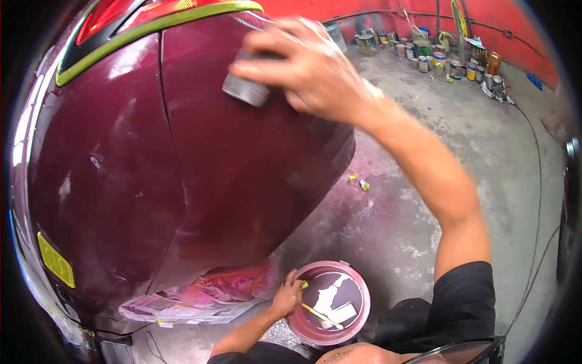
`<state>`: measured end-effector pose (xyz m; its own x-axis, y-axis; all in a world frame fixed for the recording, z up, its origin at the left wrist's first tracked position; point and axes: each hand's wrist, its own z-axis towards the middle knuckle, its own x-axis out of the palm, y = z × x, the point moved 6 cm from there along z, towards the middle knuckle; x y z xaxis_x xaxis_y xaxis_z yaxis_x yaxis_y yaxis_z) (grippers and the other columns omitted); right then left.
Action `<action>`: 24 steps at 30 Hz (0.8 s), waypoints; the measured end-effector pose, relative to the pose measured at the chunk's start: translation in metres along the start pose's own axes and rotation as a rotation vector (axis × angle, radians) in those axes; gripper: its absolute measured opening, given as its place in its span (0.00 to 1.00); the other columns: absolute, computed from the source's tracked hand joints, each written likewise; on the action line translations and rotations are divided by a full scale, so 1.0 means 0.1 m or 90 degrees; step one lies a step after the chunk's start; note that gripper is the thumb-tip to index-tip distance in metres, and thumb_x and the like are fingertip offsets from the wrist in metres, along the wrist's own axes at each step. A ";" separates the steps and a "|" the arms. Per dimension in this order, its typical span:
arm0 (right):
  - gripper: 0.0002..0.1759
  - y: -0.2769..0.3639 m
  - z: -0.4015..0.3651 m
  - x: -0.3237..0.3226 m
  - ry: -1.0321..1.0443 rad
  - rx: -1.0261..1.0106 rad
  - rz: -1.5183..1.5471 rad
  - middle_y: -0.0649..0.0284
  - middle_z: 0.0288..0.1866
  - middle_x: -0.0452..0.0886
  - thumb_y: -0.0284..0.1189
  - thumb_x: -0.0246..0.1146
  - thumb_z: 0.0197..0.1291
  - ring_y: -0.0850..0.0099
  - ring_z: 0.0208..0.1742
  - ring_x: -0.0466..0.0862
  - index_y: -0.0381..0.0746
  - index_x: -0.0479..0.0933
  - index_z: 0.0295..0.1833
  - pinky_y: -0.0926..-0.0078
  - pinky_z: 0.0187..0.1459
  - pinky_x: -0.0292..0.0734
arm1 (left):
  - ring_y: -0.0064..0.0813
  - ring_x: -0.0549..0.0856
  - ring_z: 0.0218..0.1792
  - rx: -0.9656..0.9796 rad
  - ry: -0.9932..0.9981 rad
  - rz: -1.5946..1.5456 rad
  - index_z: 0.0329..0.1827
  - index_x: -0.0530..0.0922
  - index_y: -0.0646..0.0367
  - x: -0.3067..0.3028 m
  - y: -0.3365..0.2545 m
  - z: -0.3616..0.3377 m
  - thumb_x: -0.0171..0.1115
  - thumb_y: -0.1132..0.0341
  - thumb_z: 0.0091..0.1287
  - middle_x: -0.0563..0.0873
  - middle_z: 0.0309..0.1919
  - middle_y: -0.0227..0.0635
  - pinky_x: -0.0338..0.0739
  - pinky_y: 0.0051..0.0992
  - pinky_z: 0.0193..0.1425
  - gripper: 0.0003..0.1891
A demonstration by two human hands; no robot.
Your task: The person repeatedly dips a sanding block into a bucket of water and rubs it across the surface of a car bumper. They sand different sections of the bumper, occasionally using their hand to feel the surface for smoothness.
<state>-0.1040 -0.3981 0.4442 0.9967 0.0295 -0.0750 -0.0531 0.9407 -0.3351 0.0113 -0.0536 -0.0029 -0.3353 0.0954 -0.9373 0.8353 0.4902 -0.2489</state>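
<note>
One gray block (245, 90) in right hand (300, 67), left hand (287, 298) at bucket (364, 290)

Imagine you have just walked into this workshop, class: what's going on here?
A person is working on the dark red car body. The right hand, blurred, holds a grey block against the panel, below the tail light edged with green tape. The left hand is at the rim of a pink bucket with liquid and a yellow stick in it; its grip is unclear. Cans stand by the red wall.
</note>
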 end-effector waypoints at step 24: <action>0.30 -0.23 -0.44 -0.24 0.044 0.039 0.074 0.60 0.57 0.76 0.19 0.62 0.50 0.59 0.62 0.75 0.47 0.79 0.62 0.51 0.67 0.64 | 0.61 0.78 0.63 0.026 -0.053 0.025 0.56 0.76 0.60 -0.01 0.00 0.00 0.61 0.70 0.64 0.66 0.74 0.53 0.77 0.51 0.65 0.17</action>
<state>-0.1295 -0.4357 0.4122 0.9775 0.1182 -0.1748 -0.1619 0.9513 -0.2624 0.0116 -0.0537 -0.0016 -0.2658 0.0411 -0.9631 0.8647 0.4519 -0.2193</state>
